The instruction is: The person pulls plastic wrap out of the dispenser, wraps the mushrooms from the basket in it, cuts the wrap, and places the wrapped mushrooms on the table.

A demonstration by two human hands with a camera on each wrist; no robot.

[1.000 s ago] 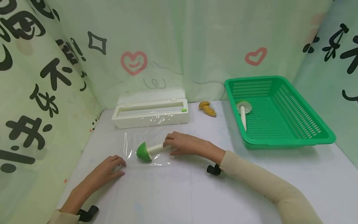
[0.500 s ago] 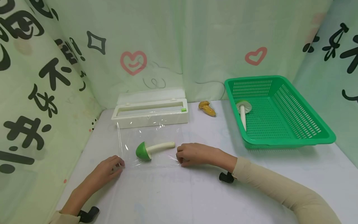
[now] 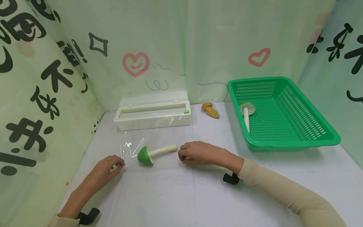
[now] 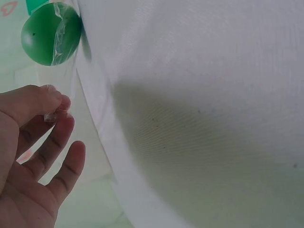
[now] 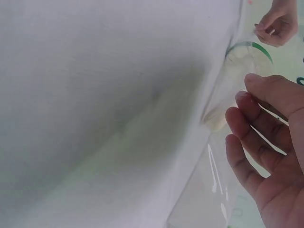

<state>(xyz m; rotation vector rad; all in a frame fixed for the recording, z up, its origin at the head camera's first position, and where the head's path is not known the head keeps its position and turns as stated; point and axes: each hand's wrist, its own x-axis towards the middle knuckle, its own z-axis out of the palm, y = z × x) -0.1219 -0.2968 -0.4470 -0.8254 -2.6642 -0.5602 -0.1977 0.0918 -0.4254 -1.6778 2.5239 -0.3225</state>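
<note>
A mushroom with a green cap and white stem [image 3: 162, 151] lies on its side on the table, cap to the left. Clear cling film [image 3: 129, 148] stretches around it, and a crinkled fold crosses the green cap [image 4: 40, 35] in the left wrist view. To the left of the cap, my left hand [image 3: 106, 167] pinches the film's near corner between thumb and fingertips; a bit of film [image 4: 50, 116] shows there. My right hand [image 3: 198, 153] is just beyond the stem's end, its thumb and forefinger pinching the film's other near corner.
Behind the mushroom stands a white cling film dispenser [image 3: 154, 123] with its lid up and a green slider. A yellow-brown wrapped piece [image 3: 210, 110] lies beside it. At the right, a green basket [image 3: 292, 146] holds another green-capped mushroom [image 3: 247, 115].
My right hand has let go of the mushroom's stem and moved right to the film's corner. My left hand has taken the left corner, and the film has sunk lower around the mushroom.
</note>
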